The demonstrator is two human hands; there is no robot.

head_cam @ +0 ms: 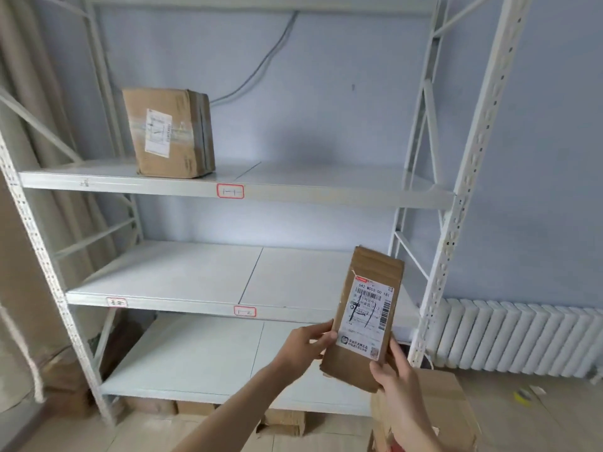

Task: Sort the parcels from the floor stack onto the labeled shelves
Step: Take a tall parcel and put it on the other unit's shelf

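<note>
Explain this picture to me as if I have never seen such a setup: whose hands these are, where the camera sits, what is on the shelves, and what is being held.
There is no machine here. A person wears a wide-angle camera on the head, so the single picture looks forward and down past their own arms.

Both hands hold one flat brown parcel upright, its white shipping label facing the camera. The left hand pinches its left edge; the right hand grips its lower right corner.

In front stands a white metal shelf rack. On its upper shelf, towards the left, sits one cardboard box with its own label. The two shelves below show no parcels. Small red-bordered tags on the shelf edges mark the shelves; their writing is too blurred to read.

Below the right hand lies another cardboard box. A white radiator lines the wall on the right.
</note>
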